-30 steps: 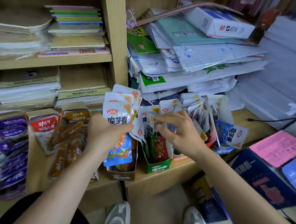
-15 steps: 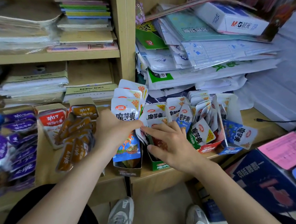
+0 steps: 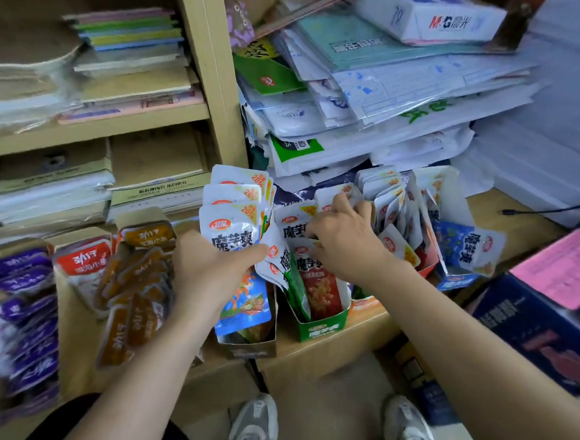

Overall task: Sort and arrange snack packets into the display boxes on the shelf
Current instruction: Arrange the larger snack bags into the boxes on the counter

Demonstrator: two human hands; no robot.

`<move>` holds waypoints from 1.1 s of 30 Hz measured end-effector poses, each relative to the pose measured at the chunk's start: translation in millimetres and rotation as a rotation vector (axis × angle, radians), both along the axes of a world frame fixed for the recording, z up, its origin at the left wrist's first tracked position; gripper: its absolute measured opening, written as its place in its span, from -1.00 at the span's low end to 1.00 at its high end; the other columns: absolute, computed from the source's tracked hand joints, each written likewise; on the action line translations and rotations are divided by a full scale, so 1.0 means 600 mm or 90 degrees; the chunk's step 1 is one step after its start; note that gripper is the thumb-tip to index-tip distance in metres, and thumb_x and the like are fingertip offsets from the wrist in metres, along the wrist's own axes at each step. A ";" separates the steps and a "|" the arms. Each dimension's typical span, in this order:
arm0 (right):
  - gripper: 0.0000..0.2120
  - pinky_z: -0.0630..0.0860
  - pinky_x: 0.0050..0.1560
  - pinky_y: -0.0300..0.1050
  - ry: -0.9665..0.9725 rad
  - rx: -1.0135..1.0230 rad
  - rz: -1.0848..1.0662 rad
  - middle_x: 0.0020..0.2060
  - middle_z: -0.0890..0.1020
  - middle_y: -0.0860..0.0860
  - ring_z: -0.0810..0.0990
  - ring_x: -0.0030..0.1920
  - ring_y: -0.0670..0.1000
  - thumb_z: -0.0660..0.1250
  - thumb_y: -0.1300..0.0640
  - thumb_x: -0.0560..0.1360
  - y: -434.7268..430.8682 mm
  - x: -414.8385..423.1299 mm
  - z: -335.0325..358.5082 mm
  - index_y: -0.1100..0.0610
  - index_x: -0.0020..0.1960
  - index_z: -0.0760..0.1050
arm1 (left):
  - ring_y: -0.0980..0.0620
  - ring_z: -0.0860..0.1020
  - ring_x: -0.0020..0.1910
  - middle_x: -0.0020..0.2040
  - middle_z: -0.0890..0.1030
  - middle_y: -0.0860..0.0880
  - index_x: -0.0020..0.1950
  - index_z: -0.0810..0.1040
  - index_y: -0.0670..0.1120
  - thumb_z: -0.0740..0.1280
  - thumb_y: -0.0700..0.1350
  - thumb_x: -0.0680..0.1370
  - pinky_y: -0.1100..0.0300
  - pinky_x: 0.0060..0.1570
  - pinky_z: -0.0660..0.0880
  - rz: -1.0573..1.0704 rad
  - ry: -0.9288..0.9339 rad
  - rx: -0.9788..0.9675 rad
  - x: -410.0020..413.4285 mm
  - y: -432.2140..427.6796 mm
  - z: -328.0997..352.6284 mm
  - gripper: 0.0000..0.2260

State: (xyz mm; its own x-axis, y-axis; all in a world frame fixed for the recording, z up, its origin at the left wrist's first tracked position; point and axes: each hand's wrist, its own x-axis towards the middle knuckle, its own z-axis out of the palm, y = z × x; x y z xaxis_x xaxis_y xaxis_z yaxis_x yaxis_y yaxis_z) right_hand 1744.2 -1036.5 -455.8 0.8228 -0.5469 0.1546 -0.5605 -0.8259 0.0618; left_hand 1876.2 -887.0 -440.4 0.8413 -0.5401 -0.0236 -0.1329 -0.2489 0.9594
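Note:
My left hand point(image 3: 209, 276) grips a bundle of white-topped, blue-bottomed snack packets point(image 3: 233, 229) standing in a brown display box point(image 3: 252, 347) at the shelf's front edge. To its right stands a green display box point(image 3: 325, 329) with green and red packets point(image 3: 321, 287) upright in it. My right hand point(image 3: 345, 244) reaches over that box, its curled fingers pinching white packet tops point(image 3: 295, 220) behind it. Further right, a red box point(image 3: 427, 269) and a blue box point(image 3: 455, 283) hold more white packets.
Orange fish-snack packets point(image 3: 136, 288) and purple packets point(image 3: 11, 307) lie in boxes at the left. Stacked papers and folders point(image 3: 376, 88) pile up behind the boxes. A dark blue carton point(image 3: 528, 326) with pink paper point(image 3: 566, 266) sits at right. My shoes point(image 3: 253, 423) show below.
My right hand has moved up and back from the front of the green box to the packet tops behind it. The left hand keeps its hold on the blue packets.

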 end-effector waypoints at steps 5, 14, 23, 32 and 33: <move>-0.92 0.11 0.10 0.09 -0.039 0.035 0.000 -0.13 0.59 0.01 0.30 0.19 0.12 0.40 0.05 0.54 -0.006 -0.010 0.003 0.06 -0.05 0.57 | 0.17 0.64 -0.40 -0.34 0.69 0.13 -0.25 0.65 -0.07 0.67 -0.18 0.27 0.17 -0.33 0.54 -0.001 -0.003 -0.002 -0.004 0.001 0.001 -0.78; -0.70 0.21 0.23 0.20 0.080 0.060 -0.002 0.17 0.54 0.05 0.30 0.28 0.19 0.32 0.14 0.53 0.010 -0.005 -0.005 0.10 0.24 0.40 | 0.17 0.65 -0.37 -0.33 0.68 0.15 -0.26 0.64 -0.06 0.66 -0.18 0.26 0.15 -0.33 0.56 -0.008 -0.028 -0.004 -0.010 0.002 -0.001 -0.78; -0.92 0.11 -0.02 0.01 -0.251 0.158 -0.015 -0.34 0.47 -0.05 0.27 0.04 0.05 0.37 0.17 0.54 -0.008 -0.016 0.018 0.06 -0.08 0.64 | 0.21 0.54 -0.49 -0.46 0.61 0.20 -0.39 0.54 -0.07 0.65 -0.22 0.28 0.14 -0.44 0.49 0.000 -0.029 -0.015 -0.006 0.004 -0.001 -0.72; -0.94 0.55 -0.29 -0.11 -0.476 0.330 -0.026 -0.31 0.64 -0.14 0.58 -0.34 -0.09 0.42 0.16 0.54 0.020 -0.117 0.067 0.02 -0.03 0.65 | -0.04 0.51 -0.43 -0.31 0.67 -0.13 -0.26 0.61 -0.20 0.66 -0.14 0.23 0.11 -0.36 0.45 0.037 -0.028 -0.011 -0.007 0.005 -0.002 -0.72; -0.92 0.58 -0.27 -0.11 -0.439 0.363 0.001 -0.26 0.67 -0.15 0.62 -0.31 -0.07 0.43 0.13 0.53 0.030 -0.125 0.062 0.03 0.01 0.67 | -0.05 0.52 -0.43 -0.33 0.67 -0.10 -0.27 0.61 -0.18 0.66 -0.13 0.23 0.12 -0.37 0.44 0.035 -0.026 -0.008 -0.008 0.005 -0.002 -0.73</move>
